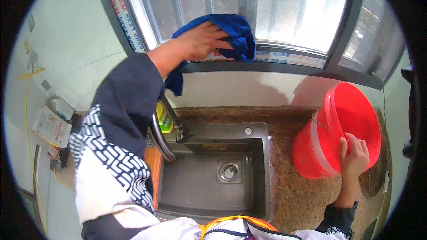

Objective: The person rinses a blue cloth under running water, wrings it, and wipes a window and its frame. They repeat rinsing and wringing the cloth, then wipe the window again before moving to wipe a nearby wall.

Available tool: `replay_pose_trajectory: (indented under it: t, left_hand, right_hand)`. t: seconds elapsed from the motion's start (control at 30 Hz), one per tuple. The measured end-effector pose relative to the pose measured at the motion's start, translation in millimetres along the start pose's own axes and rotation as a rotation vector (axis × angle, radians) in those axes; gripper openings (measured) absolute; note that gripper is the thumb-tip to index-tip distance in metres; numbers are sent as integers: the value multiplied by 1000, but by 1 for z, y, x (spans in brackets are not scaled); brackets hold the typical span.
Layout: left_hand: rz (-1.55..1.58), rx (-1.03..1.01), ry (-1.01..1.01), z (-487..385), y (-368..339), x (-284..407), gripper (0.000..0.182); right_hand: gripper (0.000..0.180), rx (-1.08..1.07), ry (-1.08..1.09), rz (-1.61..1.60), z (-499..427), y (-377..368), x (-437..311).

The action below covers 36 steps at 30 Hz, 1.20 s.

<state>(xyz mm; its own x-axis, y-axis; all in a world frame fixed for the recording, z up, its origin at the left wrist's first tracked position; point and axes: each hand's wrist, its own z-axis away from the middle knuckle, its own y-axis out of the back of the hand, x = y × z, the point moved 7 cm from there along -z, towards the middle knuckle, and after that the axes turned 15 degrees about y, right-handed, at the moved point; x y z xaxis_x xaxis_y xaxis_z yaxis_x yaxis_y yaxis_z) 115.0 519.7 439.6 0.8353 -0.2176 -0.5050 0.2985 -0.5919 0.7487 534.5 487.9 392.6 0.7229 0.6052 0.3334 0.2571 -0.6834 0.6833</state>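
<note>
My left hand [203,41] presses a blue cloth [235,30] against the lower part of the window [206,3], at the frame's bottom rail. Part of the cloth hangs down below the rail, near my wrist. On the right, my right hand [354,155] grips the rim of a red plastic bucket [308,150], which leans tilted over the stone countertop [287,193]. The inside of the bucket looks red, and no contents can be made out. Between my arms lies a dark sink [200,180] with a round drain strainer [229,171].
A curved faucet [160,140] rises at the sink's left, beside a yellow-green bottle [164,120]. An orange-brown board [152,166] lies along the sink's left edge. Boxes [51,126] stand at the far left, near a yellow cable [28,140] on the wall.
</note>
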Motion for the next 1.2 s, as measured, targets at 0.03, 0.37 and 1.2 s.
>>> replay_pose_trajectory:
  t: [0.03, 0.37, 1.2]
  left_hand:
    - [4, -49, -64, 1, 5, -6, 37]
    - [8, 478, 867, -72, 66, -129, 62]
    - [559, 344, 462, 92, 84, -82, 60]
  right_hand:
    - [19, -32, -31, -34, 6, 0, 4]
    - [23, 202, 26, 16, 65, 18, 53]
    - [41, 310, 246, -177, -62, 201, -264]
